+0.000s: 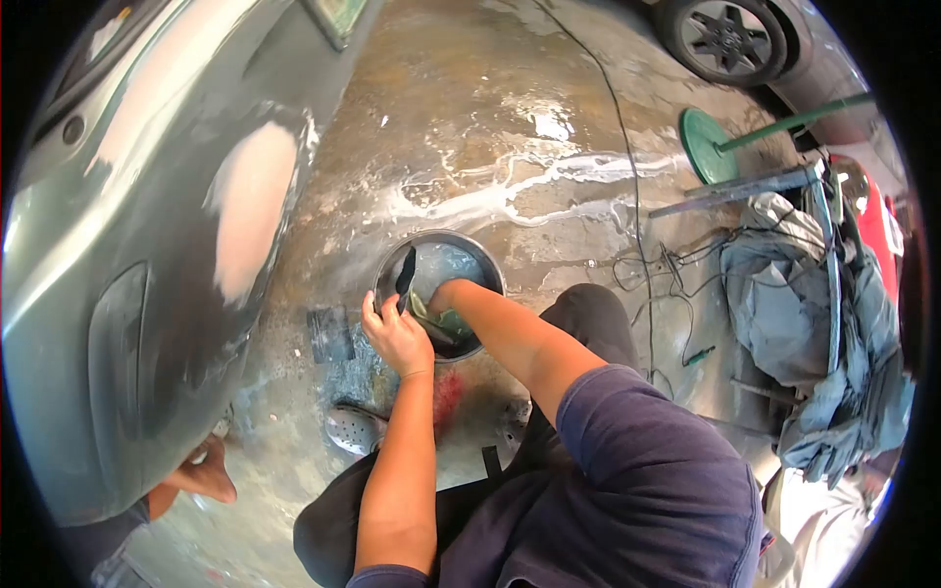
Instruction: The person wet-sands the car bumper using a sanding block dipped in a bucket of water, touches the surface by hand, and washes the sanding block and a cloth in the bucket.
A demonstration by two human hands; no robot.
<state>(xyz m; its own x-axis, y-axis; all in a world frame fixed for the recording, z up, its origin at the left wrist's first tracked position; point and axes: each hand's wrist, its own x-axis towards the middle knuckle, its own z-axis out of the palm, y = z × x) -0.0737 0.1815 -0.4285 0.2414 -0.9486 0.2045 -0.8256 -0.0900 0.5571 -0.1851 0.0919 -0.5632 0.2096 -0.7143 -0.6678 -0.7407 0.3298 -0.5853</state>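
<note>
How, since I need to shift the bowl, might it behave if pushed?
The bowl is probably stiff, given its even, round rim. It may feel heavy and slosh, with liquid inside; its wide shape suggests sliding before tipping.

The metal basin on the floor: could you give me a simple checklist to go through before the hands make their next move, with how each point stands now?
1. Basin upright on the floor: ok.
2. Left hand has hold of the dark, flat piece at the basin's edge: ok.
3. Right hand has a firm grip on something: cannot tell, as its fingers are hidden inside the basin.
4. Black cable lies apart from the basin: ok.
5. Floor dry around the basin: not ok, as it shines with wet-looking streaks.
6. Other person's limb, lower left, apart from both hands: ok.
</note>
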